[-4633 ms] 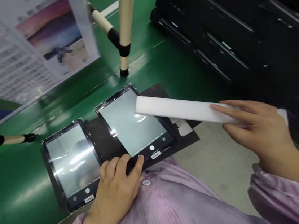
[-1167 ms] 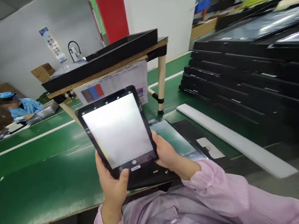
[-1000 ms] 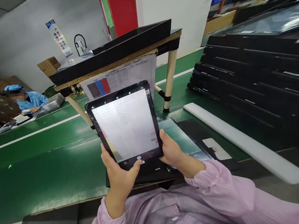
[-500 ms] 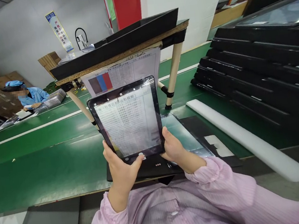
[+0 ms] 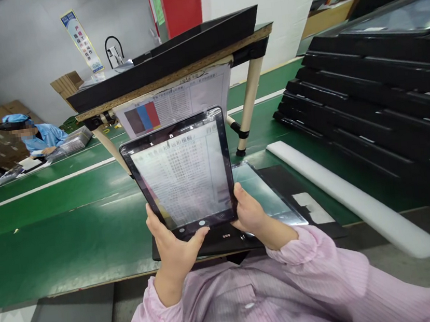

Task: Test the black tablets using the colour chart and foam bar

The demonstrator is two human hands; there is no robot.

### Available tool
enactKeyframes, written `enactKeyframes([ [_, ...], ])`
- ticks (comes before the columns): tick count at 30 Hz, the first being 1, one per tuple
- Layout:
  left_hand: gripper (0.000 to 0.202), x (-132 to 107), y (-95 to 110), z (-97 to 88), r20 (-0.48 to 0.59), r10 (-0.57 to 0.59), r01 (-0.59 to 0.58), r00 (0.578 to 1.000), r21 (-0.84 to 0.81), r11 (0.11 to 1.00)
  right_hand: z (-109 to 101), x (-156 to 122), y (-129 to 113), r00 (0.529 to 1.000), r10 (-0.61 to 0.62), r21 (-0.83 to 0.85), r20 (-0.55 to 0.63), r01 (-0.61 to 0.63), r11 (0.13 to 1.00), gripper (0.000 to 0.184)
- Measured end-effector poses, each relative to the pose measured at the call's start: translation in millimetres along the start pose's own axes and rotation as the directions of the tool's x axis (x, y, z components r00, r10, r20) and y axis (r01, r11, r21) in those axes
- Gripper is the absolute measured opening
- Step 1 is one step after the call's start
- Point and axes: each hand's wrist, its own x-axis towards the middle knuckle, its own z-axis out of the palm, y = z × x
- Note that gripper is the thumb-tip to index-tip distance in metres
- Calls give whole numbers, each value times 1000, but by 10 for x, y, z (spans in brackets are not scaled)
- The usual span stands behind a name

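I hold a black tablet [image 5: 183, 172] upright in front of me with both hands. Its screen shows a table of text, the printed sheet [image 5: 176, 102] that hangs behind it. My left hand [image 5: 172, 244] grips the lower left corner, thumb on the bottom bezel. My right hand [image 5: 249, 211] grips the lower right edge. A second tablet [image 5: 266, 196] lies flat on a black mat [image 5: 280, 181] on the green belt, just behind my hands.
A long white foam strip [image 5: 344, 194] lies on the belt [image 5: 52, 238] at the right and overhangs its edge. Stacked black trays [image 5: 378, 88] fill the right side. A small raised table [image 5: 172, 67] with a black tray stands behind. A person in blue [image 5: 34, 136] works far left.
Since the first frame I put the foam strip down and lifted one tablet off the mat with both hands. In the last second the screen's picture sharpened into readable text.
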Motion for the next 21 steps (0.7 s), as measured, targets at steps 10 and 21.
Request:
enactKeyframes([
  [10,54,75,-62,-147,287,-543,528,789,-770,359,-47,-254,-385,895,-385,-369,227,445,816,67],
  [21,57,-123,-21,-46,380,-645,609,663,-775,170,-54,-19,-840,831,-416,-733,370,536,419,74],
])
